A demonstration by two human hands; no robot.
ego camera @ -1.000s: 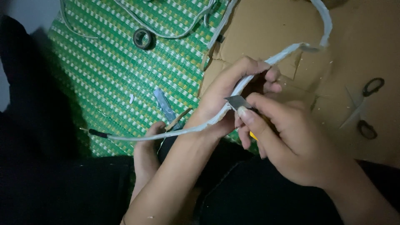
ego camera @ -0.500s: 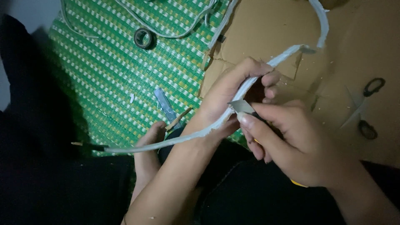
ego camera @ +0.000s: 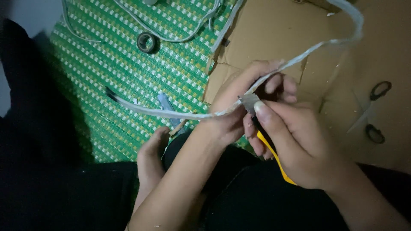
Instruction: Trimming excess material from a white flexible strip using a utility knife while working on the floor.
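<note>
i see a dim floor scene from above. a woven mat (ego camera: 128, 81), green with pale and yellow dashes in rows, covers the left side; flattened brown cardboard (ego camera: 274, 38) lies over its right part, edges torn and creased, flecked with small white scraps. grey bare floor shows at the far left corner. dark trousers fill the bottom of the view, and a bare foot (ego camera: 150, 158) rests at the mat's edge.

on the mat: a small dark tape roll (ego camera: 146, 42), round with an open centre, and thin pale wires (ego camera: 171, 38) looping near the top. on the cardboard at right lie scissors (ego camera: 371, 112) with black ring handles, blades pale and hard to make out.

the cable (ego camera: 171, 113) is flat, whitish, slightly glossy, like a ribbon. it runs from a dark tip (ego camera: 110, 93) over the mat, through the hands, then arcs up and right across the cardboard to the top edge. it hangs in the air, clear of the mat.

left hand (ego camera: 244, 102) is curled around the cable, pinching it mid-length. right hand (ego camera: 295, 141) is closed on a knife (ego camera: 267, 141) with a yellow-and-black handle, its short grey blade (ego camera: 248, 102) set against the cable just beside the left fingers, forefinger pressed on the blade's back.
</note>
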